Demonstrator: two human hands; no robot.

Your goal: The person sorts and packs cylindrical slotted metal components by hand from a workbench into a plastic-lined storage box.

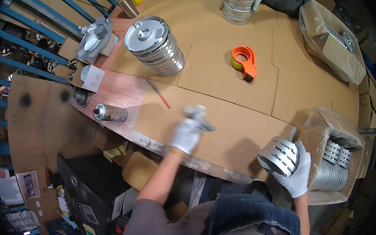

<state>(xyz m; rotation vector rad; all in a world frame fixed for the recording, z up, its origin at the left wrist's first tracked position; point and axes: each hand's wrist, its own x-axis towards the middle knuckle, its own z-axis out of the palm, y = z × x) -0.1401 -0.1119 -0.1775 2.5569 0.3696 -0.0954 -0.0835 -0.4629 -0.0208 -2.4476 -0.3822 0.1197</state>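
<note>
My right hand (298,176), in a pale glove, grips a short stack of silvery slotted metal discs (278,156) above the front right of the cardboard. The stack is tilted, and my fingers wrap round its right side and underside. Over the middle of the cardboard, my left hand (187,136), also gloved, is closed on what looks like a crumpled grey rag (200,117); motion smears it. A thin tool with a red handle (165,100) lies beyond my left hand. A tall stack of similar metal discs (156,47) stands at the far left.
An orange tape dispenser (246,64) lies on the cardboard sheet (225,98). A spray can (110,113) is at the left edge. Plastic-lined boxes of metal parts stand at right (355,177) and far right (357,72). Another person's gloved hands hold a disc stack (238,7).
</note>
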